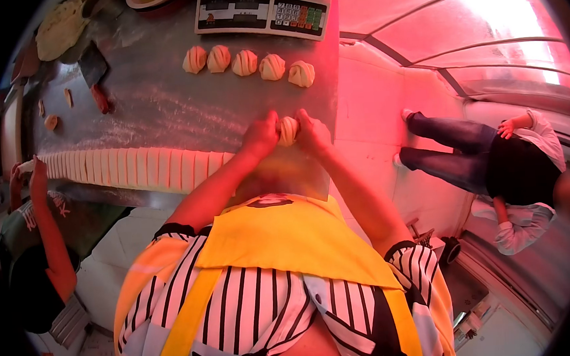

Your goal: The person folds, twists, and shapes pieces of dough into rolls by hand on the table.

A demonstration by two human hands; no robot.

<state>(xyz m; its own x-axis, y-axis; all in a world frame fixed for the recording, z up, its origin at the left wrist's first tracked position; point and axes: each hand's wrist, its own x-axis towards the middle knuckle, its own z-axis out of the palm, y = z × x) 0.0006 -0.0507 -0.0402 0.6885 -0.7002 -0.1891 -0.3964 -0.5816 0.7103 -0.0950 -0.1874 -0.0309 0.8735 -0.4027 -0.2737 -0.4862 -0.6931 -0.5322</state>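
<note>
Between my two hands, just above the table's near edge, is a twisted dough roll (287, 131) with ridged layers. My left hand (261, 135) is closed at its left side, thumb and fingers pinching the dough. On the other side my right hand (312, 131) pinches it too, the fingers curled. Several shaped dough rolls (244, 62) sit in a row beyond my hands. To the left of my left forearm runs a long line of cut dough strips (134, 167), its right end partly hidden by that forearm.
A digital scale (262, 13) stands at the table's far edge. A cleaver (93, 67), dough scraps (51, 122) and a large dough piece (60, 30) lie leftward. A co-worker's hands (35, 172) are at the strips' left end. Another person (493, 159) stands at the right.
</note>
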